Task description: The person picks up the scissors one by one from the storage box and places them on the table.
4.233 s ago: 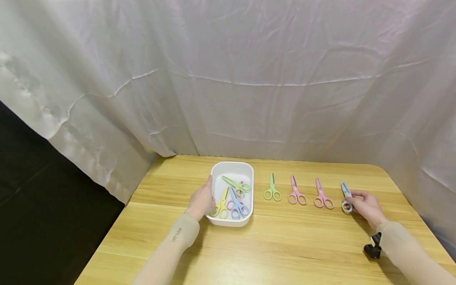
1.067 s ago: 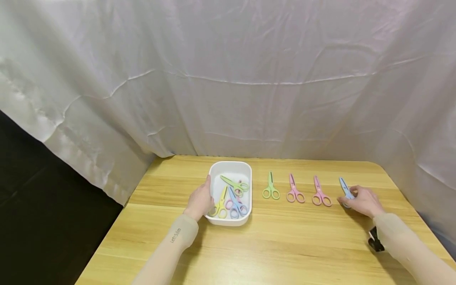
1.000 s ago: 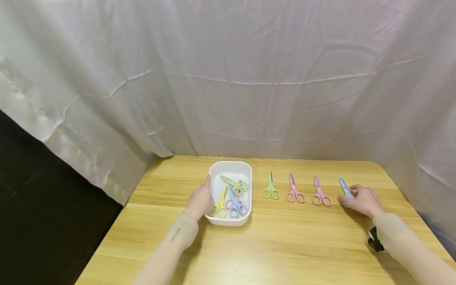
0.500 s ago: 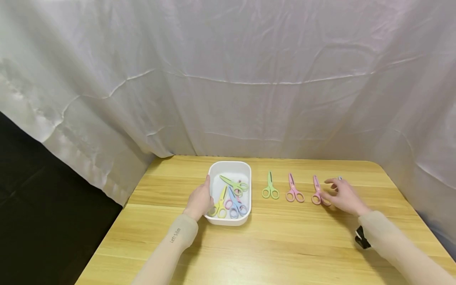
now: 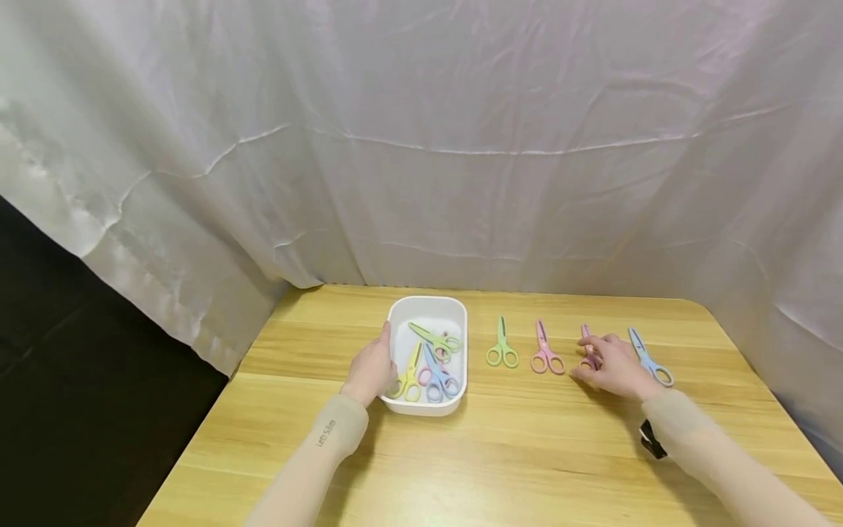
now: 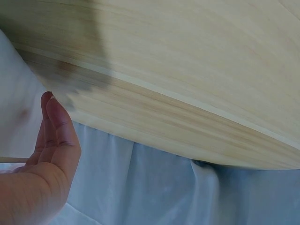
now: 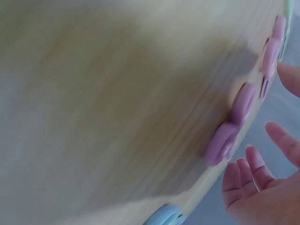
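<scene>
Right hand [image 5: 612, 366], frame right: fingers apart over the rightmost pink scissors [image 5: 590, 354]; sideways drift could nudge blue scissors [image 5: 642, 350]. Left hand [image 5: 371, 367] at tub [image 5: 424, 410], frame centre; clamping: cannot tell.

Grey curtain [image 5: 461, 197] (creased), wooden table [image 5: 500, 454]

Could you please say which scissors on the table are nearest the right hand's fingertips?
The pink scissors third from the white box: the right hand partly hides them, while the green scissors, other pink scissors and blue scissors lie farther off.
</scene>
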Tool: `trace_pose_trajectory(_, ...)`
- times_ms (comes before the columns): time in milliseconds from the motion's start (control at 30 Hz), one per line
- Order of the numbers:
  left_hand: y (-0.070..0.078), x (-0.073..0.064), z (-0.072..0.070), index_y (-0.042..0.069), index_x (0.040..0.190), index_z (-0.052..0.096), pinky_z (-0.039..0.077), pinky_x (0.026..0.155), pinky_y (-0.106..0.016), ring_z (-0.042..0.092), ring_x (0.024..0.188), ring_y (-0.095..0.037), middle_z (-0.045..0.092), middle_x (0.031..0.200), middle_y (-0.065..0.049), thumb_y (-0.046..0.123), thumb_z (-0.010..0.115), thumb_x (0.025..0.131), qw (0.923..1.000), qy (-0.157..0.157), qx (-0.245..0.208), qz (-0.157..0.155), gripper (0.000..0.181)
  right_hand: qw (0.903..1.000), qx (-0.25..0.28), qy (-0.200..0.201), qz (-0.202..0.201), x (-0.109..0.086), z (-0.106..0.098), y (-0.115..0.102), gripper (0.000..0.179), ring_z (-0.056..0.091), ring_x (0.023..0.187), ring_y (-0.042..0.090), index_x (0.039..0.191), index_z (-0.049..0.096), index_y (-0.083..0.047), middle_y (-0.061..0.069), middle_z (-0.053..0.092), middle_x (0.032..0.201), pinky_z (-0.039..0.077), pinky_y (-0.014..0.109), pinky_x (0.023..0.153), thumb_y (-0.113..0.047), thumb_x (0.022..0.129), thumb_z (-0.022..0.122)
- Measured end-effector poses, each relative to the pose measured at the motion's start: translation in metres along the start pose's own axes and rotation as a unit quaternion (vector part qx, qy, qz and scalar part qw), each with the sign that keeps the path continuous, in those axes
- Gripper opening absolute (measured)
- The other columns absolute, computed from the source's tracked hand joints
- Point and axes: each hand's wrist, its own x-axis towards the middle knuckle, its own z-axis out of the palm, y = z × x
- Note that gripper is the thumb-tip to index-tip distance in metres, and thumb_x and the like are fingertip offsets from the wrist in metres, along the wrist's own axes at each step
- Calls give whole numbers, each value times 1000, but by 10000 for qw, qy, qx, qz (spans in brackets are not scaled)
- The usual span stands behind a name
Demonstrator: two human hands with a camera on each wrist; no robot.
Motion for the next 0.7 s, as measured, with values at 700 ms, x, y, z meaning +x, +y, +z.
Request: trace_pose_trajectory(700, -1, 1, 0, 2, 161, 16, 55, 102, -44, 66, 114, -32, 57, 146, -19, 3, 64, 87, 10000, -51, -9, -35, 88, 9968, 503, -234, -567, 52, 18, -106, 59, 52, 119, 43, 137, 56, -2, 23, 57, 127, 47, 63, 98, -27, 88, 77)
